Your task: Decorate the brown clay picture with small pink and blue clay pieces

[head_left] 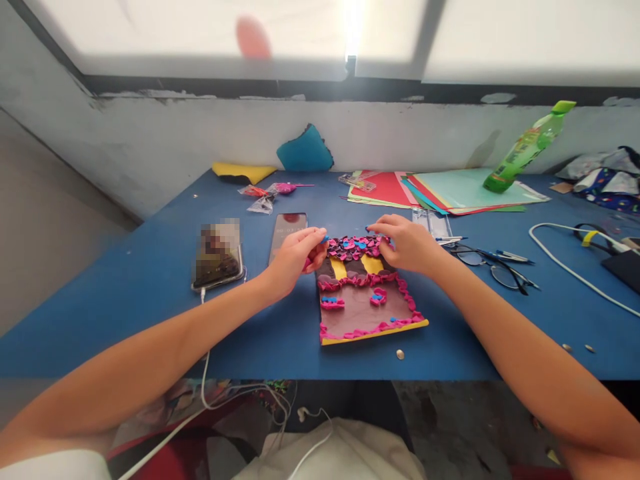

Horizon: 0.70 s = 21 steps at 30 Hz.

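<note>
A decorated craft panel lies on the blue table in front of me, brown with pink ruffled trim along its edges. Yellow strips and a dense cluster of pink, purple and blue bits cover its far part. At the panel's far left corner, my left hand is closed, with a small blue piece pinched at its fingertips. My right hand rests over the far right corner, thumb and index finger apart. A dark speck shows at its index fingertip; I cannot tell what it is.
A phone lies behind my left hand, and a cased phone on a white cable is farther left. Glasses and pens lie right. Behind are coloured sheets with a tilted green bottle.
</note>
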Motion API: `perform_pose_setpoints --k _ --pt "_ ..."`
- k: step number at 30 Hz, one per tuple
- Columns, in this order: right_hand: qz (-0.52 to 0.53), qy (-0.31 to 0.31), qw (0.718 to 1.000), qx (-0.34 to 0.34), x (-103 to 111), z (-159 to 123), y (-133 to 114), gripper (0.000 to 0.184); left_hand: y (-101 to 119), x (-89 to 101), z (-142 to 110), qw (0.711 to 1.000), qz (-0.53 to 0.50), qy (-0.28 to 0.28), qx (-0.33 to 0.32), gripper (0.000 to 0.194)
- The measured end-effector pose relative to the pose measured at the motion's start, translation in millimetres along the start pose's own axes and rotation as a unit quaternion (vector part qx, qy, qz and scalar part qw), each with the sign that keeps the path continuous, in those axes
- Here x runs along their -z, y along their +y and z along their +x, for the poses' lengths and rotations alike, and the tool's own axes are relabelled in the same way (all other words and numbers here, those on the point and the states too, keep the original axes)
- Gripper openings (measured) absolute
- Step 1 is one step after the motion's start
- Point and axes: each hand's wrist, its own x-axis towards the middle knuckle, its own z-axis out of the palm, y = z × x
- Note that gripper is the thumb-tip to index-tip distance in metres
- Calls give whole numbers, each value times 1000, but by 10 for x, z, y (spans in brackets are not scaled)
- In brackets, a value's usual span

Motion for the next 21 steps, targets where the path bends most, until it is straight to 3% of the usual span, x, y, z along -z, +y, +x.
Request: perform_pose_setpoints --k 3,11,16,21 --pt "-101 -68 992 -23 37 -20 -94 41 -1 -3 1 1000 -4 -2 3 26" --pt "-179 -164 969 -37 28 -30 -258 41 -11 -6 6 1000 -5 -9 -2 29" --pt "-179 -173 968 -29 -29 -39 -262 40 -17 -2 0 1000 -3 -8 2 29" --pt "-171 -132 975 -49 -63 -40 -245 39 -25 -5 -2 1000 0 -11 0 29"
